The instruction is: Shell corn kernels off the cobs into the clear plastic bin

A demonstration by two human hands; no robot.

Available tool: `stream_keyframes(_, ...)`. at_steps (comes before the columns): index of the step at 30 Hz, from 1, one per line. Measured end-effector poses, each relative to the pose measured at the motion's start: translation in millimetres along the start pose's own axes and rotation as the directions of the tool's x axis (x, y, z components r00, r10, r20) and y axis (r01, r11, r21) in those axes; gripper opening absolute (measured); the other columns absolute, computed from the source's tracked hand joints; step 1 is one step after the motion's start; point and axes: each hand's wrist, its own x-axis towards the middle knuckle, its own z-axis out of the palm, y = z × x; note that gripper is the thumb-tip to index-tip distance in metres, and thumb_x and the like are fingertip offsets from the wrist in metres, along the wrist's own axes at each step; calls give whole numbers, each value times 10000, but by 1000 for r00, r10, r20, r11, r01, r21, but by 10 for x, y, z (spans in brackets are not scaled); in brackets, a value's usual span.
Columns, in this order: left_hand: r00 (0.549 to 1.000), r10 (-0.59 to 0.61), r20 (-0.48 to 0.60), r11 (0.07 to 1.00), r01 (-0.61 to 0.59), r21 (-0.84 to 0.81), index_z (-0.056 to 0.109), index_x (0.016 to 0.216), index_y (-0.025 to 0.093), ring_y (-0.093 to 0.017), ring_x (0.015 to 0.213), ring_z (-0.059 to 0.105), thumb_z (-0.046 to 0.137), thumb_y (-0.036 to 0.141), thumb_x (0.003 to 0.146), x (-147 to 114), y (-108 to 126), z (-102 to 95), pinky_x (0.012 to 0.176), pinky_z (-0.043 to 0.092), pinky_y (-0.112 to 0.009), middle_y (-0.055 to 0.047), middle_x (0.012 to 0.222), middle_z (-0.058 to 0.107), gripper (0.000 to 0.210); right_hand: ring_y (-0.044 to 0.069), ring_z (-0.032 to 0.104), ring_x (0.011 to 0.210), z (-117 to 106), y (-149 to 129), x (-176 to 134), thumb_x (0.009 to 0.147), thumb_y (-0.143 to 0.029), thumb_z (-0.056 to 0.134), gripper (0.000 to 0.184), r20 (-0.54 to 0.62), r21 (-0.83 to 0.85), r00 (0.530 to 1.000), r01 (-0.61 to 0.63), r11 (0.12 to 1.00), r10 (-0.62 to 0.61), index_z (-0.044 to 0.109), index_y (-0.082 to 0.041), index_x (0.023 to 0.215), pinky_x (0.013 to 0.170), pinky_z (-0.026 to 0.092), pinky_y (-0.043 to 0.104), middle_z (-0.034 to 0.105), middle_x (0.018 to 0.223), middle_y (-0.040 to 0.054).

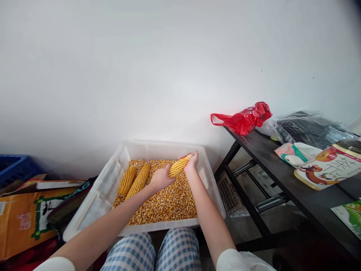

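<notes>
Between my two hands is a yellow ear of corn, tilted with its right end higher, above a bed of loose kernels. My left hand is closed around its lower left end. At the upper right end, my right hand grips it, with part of the fingers hidden behind the ear. Two more whole ears, one corn ear and a longer corn ear, lie side by side on the kernels at the left. All of this is inside a whitish plastic bin.
On the right stands a black table bearing a red plastic bag, a labelled jar and a wrapped dark bundle. An orange carton and a blue crate are at the left. Behind the bin rises a white wall.
</notes>
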Motion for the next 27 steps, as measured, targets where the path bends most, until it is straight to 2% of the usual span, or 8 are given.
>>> stream_keyframes(5,996,85,34,944,-69,-324,499,916,171,-154,651,560,552,256,622,-34,45,40,589,393,-231,-11,749,595,311,159,525,387,42,-19,-62,771,-592,244,454,5,-110,991,136,985,-136,355,-212,549,463,462,311,466,366,-22)
stream_keyframes(11,960,155,235,653,79,-753,497,970,126,-140,665,550,572,340,656,-14,32,59,619,447,-253,-26,818,588,387,136,526,415,15,-57,-8,776,-606,189,514,136,-182,964,251,951,-228,388,-201,530,451,430,258,486,412,-16)
stream_keyframes(14,957,143,252,612,114,-782,484,983,118,-149,663,555,577,393,657,9,19,20,607,455,-268,-42,842,591,436,124,561,529,-40,-103,97,788,-582,212,528,63,-255,945,326,910,-321,467,-179,562,499,433,225,567,524,16)
stream_keyframes(17,983,74,170,767,53,-640,493,1000,135,-177,740,573,566,410,658,27,-2,-28,658,445,-274,-49,877,606,445,114,568,587,-75,-126,151,791,-526,305,454,-85,-306,911,362,881,-404,504,-168,594,526,435,208,598,602,20)
stream_keyframes(20,995,-53,79,969,71,-238,499,980,168,-202,777,586,537,415,674,12,6,-60,689,419,-281,-53,859,618,395,131,556,520,-58,-90,108,797,-518,268,448,-25,-191,978,201,961,-209,478,-176,599,512,452,255,575,547,18)
stream_keyframes(23,998,-68,15,991,66,117,467,1019,177,-230,832,587,532,375,675,-33,68,-58,709,401,-294,-88,931,612,402,132,507,413,-19,-28,37,811,-478,192,411,-32,-21,996,86,996,-86,375,-200,569,507,470,307,464,414,-26)
stream_keyframes(25,999,-39,19,982,35,188,445,1048,176,-233,843,588,533,357,670,-60,120,-39,702,398,-289,-98,950,611,429,118,464,362,-1,-3,14,809,-471,205,376,-118,11,982,148,989,-146,324,-209,567,492,471,306,387,374,-59)
stream_keyframes(27,998,-41,46,984,33,177,439,1043,175,-228,795,597,532,363,665,-72,156,-15,661,396,-276,-84,876,624,432,116,448,346,8,1,14,801,-498,233,373,-130,-26,967,217,976,-219,320,-212,578,471,468,300,369,372,-69)
